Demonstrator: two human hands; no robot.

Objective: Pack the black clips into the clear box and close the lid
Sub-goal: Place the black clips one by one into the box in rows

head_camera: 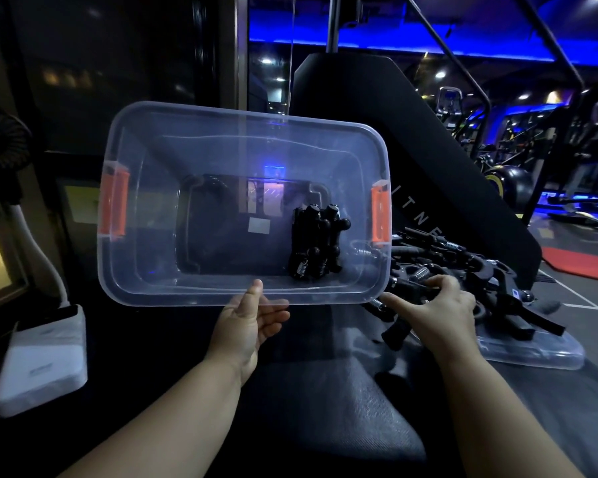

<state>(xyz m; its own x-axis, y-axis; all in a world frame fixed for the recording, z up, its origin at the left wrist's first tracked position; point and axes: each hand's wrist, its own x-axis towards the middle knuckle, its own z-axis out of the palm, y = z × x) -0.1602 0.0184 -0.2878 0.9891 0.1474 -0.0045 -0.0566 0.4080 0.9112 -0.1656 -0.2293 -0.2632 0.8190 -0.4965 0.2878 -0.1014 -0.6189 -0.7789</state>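
The left forearm [187,408], rising from the lower left of the frame, is bare from edge to wrist, as is the right forearm [491,408] at lower right. The left grip [252,322] is a bare hand with a short, rounded thumbnail; the right grip [442,312] is bare too.

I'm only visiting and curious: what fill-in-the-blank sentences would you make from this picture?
The clear box has two ____ latches.
The left hand holds the ____ by its near rim.
The right hand reaches into a pile of black ____ on the lid.
A few clips already lie ____ the box.
Missing words: orange, box, clips, inside.
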